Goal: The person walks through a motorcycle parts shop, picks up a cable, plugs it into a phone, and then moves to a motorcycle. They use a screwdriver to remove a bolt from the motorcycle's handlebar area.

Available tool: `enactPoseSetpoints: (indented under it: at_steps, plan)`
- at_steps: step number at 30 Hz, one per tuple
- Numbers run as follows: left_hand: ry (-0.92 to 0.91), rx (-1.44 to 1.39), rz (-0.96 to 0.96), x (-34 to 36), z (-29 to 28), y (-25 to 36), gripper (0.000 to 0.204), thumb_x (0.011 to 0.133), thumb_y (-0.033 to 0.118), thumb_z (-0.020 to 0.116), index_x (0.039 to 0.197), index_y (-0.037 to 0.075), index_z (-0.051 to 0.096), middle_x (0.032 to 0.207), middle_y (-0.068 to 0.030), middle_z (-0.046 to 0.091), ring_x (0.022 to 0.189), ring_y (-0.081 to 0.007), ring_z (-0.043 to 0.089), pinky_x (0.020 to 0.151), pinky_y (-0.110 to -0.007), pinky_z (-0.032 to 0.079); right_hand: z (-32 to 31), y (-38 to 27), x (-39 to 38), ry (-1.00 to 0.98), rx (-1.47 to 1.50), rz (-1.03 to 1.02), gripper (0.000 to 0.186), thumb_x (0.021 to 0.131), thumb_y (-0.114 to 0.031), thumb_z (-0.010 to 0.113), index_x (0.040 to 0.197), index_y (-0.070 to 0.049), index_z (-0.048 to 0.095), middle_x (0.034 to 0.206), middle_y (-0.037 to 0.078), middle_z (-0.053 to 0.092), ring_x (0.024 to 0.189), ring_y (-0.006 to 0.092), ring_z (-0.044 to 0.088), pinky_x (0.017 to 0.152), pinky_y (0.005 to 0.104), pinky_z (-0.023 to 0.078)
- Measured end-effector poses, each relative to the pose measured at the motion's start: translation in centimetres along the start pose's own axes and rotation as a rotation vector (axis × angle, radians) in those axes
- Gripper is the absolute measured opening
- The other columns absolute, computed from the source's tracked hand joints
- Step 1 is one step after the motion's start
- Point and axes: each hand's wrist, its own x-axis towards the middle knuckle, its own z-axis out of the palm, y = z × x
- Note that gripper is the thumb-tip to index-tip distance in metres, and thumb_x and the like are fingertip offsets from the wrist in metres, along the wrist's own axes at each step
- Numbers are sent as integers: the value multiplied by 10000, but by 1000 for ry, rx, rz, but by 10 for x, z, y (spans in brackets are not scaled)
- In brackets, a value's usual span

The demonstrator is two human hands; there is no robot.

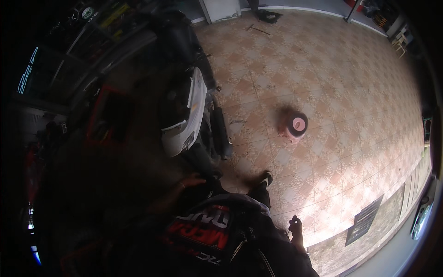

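Note:
My left hand (193,180) rests low at my left side, against my dark clothing, with its fingers stretched out and nothing seen in them. Just beyond it stands a motorbike, whose white rear panel (188,121) and dark exhaust (220,135) face me. My right hand (296,225) hangs out at my right side over the tiled floor. Its fingers are curled around a small dark thing, too small and dim to name. Neither hand touches the motorbike.
A pink stool (292,127) with a dark ring on its seat stands on the tiles. Farther off lie a T-shaped tool (258,30) and a black object (269,17). A red-edged rack or box (94,115) sits in shadow at left. A floor grate (364,221) is at right.

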Motion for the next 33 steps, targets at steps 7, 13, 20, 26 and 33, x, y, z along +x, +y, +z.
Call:
enactPoseSetpoints:
  at_steps: [7,13,20,26,33]
  plan:
    - [126,-293,121,-54,50,137,729,862,375,756,1378,-51,468,1238,-180,631,1096,-247,634,934,-331,504,-191,-243,143,291,-7,-465,466,851,-168,681,1296,-53,602,1231,113,670,1120,228,621,930,360,470]
    - [77,-163,436,-25,62,208,863,833,477,763,1406,-68,417,1302,-200,582,1125,-246,599,949,-342,489,-168,-538,88,-26,-8,-814,339,994,-367,540,1054,-37,586,702,18,538,536,97,455,505,300,394]
    - [89,-237,342,86,32,285,733,850,393,754,1401,19,450,1219,-169,636,949,-219,665,852,-352,530,-104,-671,89,-2,-316,-1411,352,905,-121,678,1238,-42,594,984,52,647,800,145,597,698,291,506]
    - [60,-501,215,124,1,300,949,781,448,811,1461,-8,332,1143,-220,649,906,-238,668,787,-357,551,-171,-614,179,-25,-569,-661,397,880,-235,675,1223,-50,604,1152,161,672,1034,336,648,876,380,496]
    - [167,-693,76,125,-13,315,993,766,464,818,1485,9,306,1157,-214,642,936,-251,664,804,-371,550,-243,-531,186,4,-639,-375,362,821,-142,728,1155,-52,622,860,102,664,630,176,598,572,341,475]
